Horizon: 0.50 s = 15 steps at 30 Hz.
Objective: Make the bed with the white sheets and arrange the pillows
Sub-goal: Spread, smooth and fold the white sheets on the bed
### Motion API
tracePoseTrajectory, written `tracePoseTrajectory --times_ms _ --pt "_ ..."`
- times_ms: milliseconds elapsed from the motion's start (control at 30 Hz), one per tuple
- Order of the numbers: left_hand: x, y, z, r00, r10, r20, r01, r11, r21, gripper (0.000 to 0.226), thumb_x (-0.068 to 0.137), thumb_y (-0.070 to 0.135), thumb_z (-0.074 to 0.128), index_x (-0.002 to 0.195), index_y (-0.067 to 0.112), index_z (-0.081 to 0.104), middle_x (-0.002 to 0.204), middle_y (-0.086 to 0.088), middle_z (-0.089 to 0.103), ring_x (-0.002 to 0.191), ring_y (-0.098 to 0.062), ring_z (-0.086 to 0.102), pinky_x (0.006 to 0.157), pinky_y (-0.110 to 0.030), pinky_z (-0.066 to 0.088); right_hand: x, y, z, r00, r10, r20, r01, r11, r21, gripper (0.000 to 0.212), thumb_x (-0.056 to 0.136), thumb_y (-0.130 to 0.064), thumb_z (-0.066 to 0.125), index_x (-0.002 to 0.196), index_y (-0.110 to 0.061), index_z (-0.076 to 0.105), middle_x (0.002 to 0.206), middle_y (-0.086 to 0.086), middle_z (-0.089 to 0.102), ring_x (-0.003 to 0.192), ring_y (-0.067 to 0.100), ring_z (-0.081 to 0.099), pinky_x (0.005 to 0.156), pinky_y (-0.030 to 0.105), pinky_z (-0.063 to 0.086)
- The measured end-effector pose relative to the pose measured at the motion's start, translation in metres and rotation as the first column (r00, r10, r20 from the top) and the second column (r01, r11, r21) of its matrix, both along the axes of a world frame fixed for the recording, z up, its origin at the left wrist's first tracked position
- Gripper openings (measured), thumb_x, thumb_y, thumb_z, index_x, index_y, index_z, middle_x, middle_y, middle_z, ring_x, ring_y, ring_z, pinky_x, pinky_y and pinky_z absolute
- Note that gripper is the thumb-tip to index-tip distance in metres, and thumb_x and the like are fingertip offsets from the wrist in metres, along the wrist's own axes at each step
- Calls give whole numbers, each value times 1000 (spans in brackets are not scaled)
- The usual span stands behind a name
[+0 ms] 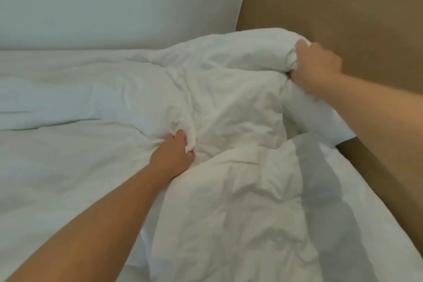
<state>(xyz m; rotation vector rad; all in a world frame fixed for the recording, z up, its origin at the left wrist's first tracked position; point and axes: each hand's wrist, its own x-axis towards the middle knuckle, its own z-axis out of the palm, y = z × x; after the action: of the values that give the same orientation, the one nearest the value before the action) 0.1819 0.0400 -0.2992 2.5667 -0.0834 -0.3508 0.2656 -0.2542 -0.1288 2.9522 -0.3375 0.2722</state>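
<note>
A crumpled white duvet (233, 107) lies bunched across the right half of the bed. My left hand (174, 154) grips a fold of it near the middle of the view, fingers curled into the cloth. Up at the right, by the bed's edge, my right hand (313, 66) clutches the duvet's bunched corner and holds it raised a little. The flat white sheet (57, 167) covers the mattress on the left. No pillow is in view.
A pale upholstered headboard (114, 0) stands along the back. A brown wall (343, 2) runs down the right side, close to the bed's edge. My right arm casts a grey shadow (325, 190) on the duvet.
</note>
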Motion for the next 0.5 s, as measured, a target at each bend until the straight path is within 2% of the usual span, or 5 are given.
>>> tracePoseTrajectory --times_ms 100,233,300,400,500 --pt "5 4 -16 996 13 -91 -1 991 131 37 85 46 57 104 22 37 112 -6 43 92 -26 47 76 -35 41 -1 -9 -71 976 23 -218 14 986 167 51 87 -39 64 127 -17 40 129 16 49 111 38 54 82 42 45" --pt "22 2 -21 901 -44 432 -72 966 248 66 75 62 59 123 19 46 134 -10 40 118 -33 40 91 -46 40 -3 -9 -135 865 85 -495 172 876 451 115 73 -57 76 155 -33 -2 162 3 12 145 30 24 114 46 29" --pt "46 -1 -14 915 22 403 -105 977 186 88 75 69 57 144 23 27 156 -10 16 141 -34 19 105 -57 29 2 -3 -153 796 12 -605 285 874 393 125 70 -53 79 153 -35 -12 161 8 14 141 34 31 109 45 35" --pt "77 7 -8 967 255 21 -256 959 123 110 76 59 67 151 37 -10 160 -13 -2 146 -40 11 109 -59 25 8 8 -160 806 -21 -592 216 941 261 84 88 -31 65 153 -25 13 143 15 42 126 36 46 88 37 41" --pt "72 26 -20 963 267 -28 -254 942 220 67 83 28 63 140 22 28 124 -16 51 113 -39 54 82 -39 42 20 26 -136 862 113 -494 -91 994 67 49 93 -27 55 139 -27 37 128 11 54 110 33 54 75 35 39"
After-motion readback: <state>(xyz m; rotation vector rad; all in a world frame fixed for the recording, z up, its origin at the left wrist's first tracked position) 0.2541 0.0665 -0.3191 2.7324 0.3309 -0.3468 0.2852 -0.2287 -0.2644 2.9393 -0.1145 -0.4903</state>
